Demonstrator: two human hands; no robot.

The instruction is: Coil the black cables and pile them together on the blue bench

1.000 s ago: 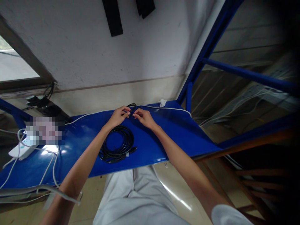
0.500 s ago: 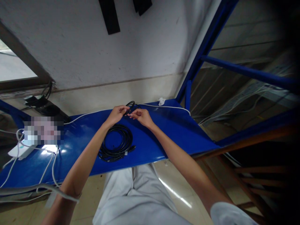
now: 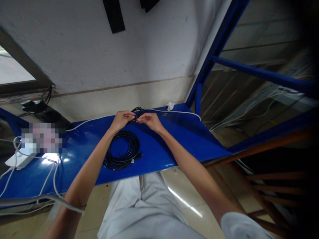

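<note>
A coil of black cable [image 3: 122, 151] lies on the blue shelf [image 3: 189, 139] in front of me. One end of it rises to a small black loop [image 3: 136, 113] held between both hands at the far side of the shelf. My left hand [image 3: 121, 119] pinches the loop from the left. My right hand [image 3: 150, 120] pinches it from the right, fingers closed. The two hands almost touch.
A white cable [image 3: 174, 113] runs along the shelf's back edge by the wall. A white power strip [image 3: 17, 159] with white cords lies at the left. Blue rack posts [image 3: 211, 56] rise at the right, with wooden slats and more cables beyond. A dark device [image 3: 47, 114] sits by the window.
The hands stay together on the small loop and have shifted slightly up and left in view. The coil on the shelf has not moved.
</note>
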